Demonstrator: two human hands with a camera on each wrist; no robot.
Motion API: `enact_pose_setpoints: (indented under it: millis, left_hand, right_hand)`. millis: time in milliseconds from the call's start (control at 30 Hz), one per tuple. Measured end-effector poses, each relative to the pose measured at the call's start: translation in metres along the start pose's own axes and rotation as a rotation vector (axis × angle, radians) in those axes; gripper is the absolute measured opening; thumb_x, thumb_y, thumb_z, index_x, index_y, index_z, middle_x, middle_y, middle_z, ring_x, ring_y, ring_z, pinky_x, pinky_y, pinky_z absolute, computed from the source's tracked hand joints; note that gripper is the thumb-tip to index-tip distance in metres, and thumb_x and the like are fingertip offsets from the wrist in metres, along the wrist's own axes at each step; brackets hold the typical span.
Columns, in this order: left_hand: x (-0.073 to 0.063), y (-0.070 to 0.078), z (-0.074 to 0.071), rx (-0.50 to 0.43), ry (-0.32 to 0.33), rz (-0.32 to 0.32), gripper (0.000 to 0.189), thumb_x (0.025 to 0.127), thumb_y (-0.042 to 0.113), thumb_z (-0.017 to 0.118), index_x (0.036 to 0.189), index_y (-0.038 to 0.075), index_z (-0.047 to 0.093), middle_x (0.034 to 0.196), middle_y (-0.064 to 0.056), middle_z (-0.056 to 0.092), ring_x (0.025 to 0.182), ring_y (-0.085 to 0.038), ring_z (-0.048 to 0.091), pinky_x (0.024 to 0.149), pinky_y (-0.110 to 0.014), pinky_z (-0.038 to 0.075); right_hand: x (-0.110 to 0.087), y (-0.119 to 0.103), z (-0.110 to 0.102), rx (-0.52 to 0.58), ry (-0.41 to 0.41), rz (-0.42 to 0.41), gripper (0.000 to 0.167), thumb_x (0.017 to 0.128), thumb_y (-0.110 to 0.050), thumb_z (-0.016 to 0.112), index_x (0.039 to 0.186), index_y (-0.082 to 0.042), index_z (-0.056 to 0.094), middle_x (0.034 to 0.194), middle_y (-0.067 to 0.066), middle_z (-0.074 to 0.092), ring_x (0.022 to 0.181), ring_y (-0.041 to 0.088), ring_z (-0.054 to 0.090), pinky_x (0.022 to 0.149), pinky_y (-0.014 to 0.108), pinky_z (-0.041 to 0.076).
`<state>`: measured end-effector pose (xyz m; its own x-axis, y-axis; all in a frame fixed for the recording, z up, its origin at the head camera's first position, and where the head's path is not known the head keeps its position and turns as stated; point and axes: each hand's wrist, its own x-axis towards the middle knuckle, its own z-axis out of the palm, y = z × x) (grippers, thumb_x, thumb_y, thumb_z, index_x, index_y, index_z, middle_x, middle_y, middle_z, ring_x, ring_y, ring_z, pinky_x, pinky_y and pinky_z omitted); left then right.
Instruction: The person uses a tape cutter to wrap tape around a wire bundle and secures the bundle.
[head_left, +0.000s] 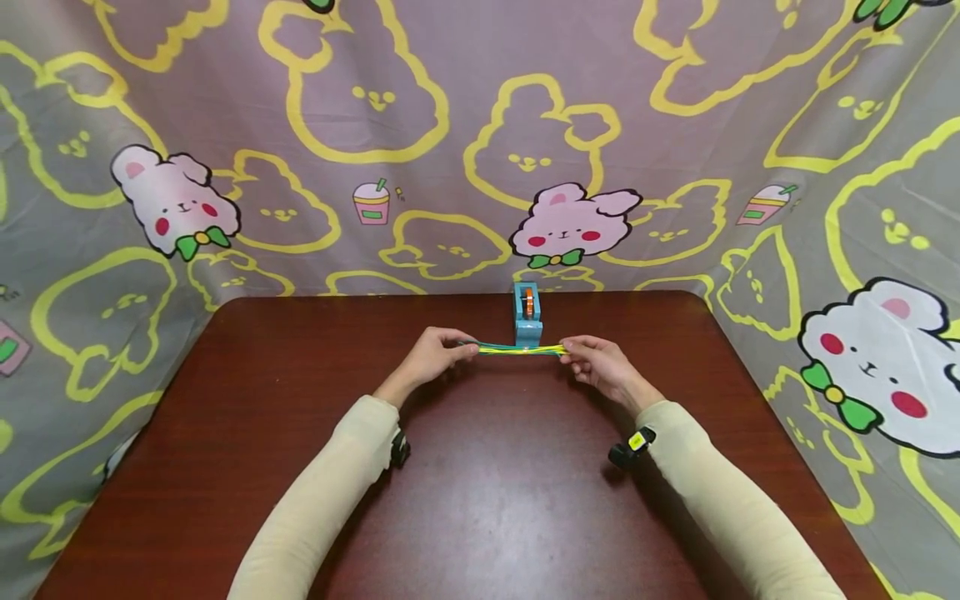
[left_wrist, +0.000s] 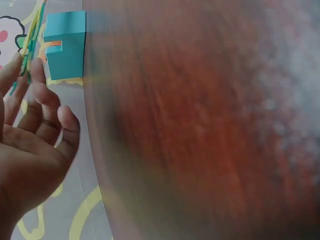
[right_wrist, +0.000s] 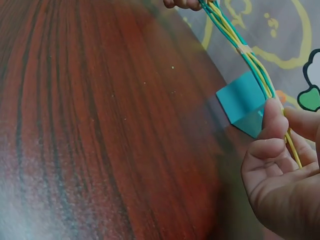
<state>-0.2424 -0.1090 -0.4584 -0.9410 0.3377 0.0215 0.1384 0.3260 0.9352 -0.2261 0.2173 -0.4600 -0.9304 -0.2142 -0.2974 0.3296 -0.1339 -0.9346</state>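
Observation:
A bundle of thin yellow and green wires (head_left: 517, 351) is stretched level between both hands above the table. My left hand (head_left: 437, 357) pinches one end between thumb and fingers, and my right hand (head_left: 602, 367) pinches the other. In the right wrist view, a pale band of tape (right_wrist: 244, 49) wraps the middle of the bundle, and a yellow strand extends past the fingertips. From the left wrist, the wire ends (left_wrist: 31, 45) show between the thumb and fingers, while the other fingers curl loosely.
A blue tape dispenser (head_left: 528, 310) with an orange roll stands at the far edge of the brown table (head_left: 337, 350), just behind the wires. A curtain with cartoon prints (head_left: 457, 125) encloses the table's back and sides.

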Motion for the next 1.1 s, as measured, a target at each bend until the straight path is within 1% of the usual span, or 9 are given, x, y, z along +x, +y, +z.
enact_pose_setpoints:
  millis: [100,233,333,433,567,733,833,900,1100]
  left_hand:
    - [-0.0008,-0.0013,-0.0005,0.019,0.0,-0.011,0.014,0.092,0.016,0.076,0.101,0.005,0.078,0.078,-0.008,0.071,0.063,-0.032,0.058,0.049,-0.032,0.045]
    - [0.0,-0.0024,0.0002,0.051,0.001,-0.019,0.013,0.093,0.013,0.075,0.1,0.002,0.078,0.075,-0.009,0.071,0.064,-0.027,0.061,0.052,-0.026,0.045]
    - [0.0007,-0.0022,0.0001,0.09,-0.007,-0.024,0.013,0.093,0.011,0.074,0.1,0.0,0.077,0.075,-0.009,0.072,0.064,-0.024,0.061,0.053,-0.024,0.045]
    - [0.0019,-0.0024,-0.0008,0.124,-0.019,-0.031,0.013,0.094,0.012,0.073,0.1,0.001,0.077,0.075,-0.007,0.072,0.058,-0.019,0.057,0.052,-0.025,0.045]
    - [0.003,-0.0029,-0.0017,0.16,-0.023,-0.046,0.013,0.093,0.012,0.074,0.099,0.001,0.076,0.073,-0.004,0.07,0.056,-0.015,0.055,0.052,-0.025,0.046]
    - [0.0034,-0.0027,-0.0014,0.183,-0.03,-0.064,0.013,0.094,0.012,0.073,0.1,0.001,0.076,0.076,-0.007,0.071,0.06,-0.018,0.058,0.054,-0.024,0.045]
    - [0.004,-0.0025,-0.0012,0.19,-0.034,-0.066,0.013,0.094,0.012,0.072,0.101,0.0,0.075,0.077,-0.008,0.071,0.061,-0.019,0.058,0.054,-0.023,0.045]
    - [0.0042,-0.003,-0.0013,0.218,-0.032,-0.054,0.013,0.094,0.012,0.072,0.1,0.001,0.076,0.077,-0.007,0.071,0.064,-0.018,0.06,0.057,-0.024,0.045]
    - [0.0017,-0.0013,-0.0016,0.351,-0.034,-0.029,0.014,0.095,0.016,0.073,0.101,0.004,0.076,0.074,-0.001,0.07,0.073,-0.015,0.065,0.074,-0.03,0.048]
  right_hand:
    - [0.002,0.0034,0.001,0.0,0.001,0.015,0.027,0.103,-0.014,0.06,0.124,0.003,0.059,0.08,0.002,0.071,0.059,0.009,0.053,0.055,0.022,0.044]
    - [0.0048,0.0066,0.0019,-0.017,0.012,0.041,0.019,0.103,-0.013,0.059,0.118,-0.003,0.063,0.079,0.002,0.072,0.058,0.008,0.052,0.052,0.022,0.041]
    - [0.0069,0.0079,0.003,-0.049,0.02,0.057,0.027,0.104,-0.014,0.058,0.127,0.001,0.059,0.079,0.001,0.071,0.058,0.008,0.05,0.05,0.022,0.038]
    - [0.0086,0.0079,0.0039,-0.084,0.029,0.07,0.036,0.104,-0.015,0.057,0.135,0.005,0.054,0.079,0.001,0.071,0.058,0.008,0.049,0.049,0.022,0.036]
    - [0.009,0.0069,0.005,-0.16,0.031,0.074,0.039,0.105,-0.017,0.057,0.137,0.005,0.054,0.08,0.0,0.072,0.058,0.007,0.049,0.048,0.022,0.037]
    - [0.0087,0.0063,0.0054,-0.24,0.039,0.066,0.038,0.104,-0.016,0.057,0.136,0.005,0.057,0.079,-0.001,0.072,0.056,0.007,0.049,0.048,0.022,0.038]
    - [0.008,0.0061,0.0045,-0.303,0.042,0.041,0.037,0.104,-0.017,0.058,0.134,0.005,0.059,0.078,0.001,0.071,0.055,0.007,0.049,0.047,0.022,0.039]
    - [0.0081,0.0065,0.0037,-0.367,0.051,0.017,0.034,0.103,-0.017,0.06,0.13,0.004,0.063,0.076,0.001,0.069,0.053,0.008,0.049,0.046,0.023,0.04]
    - [0.01,0.0071,0.0048,-0.56,0.076,-0.049,0.026,0.101,-0.017,0.062,0.118,0.002,0.07,0.067,0.003,0.06,0.047,0.012,0.047,0.043,0.026,0.041]
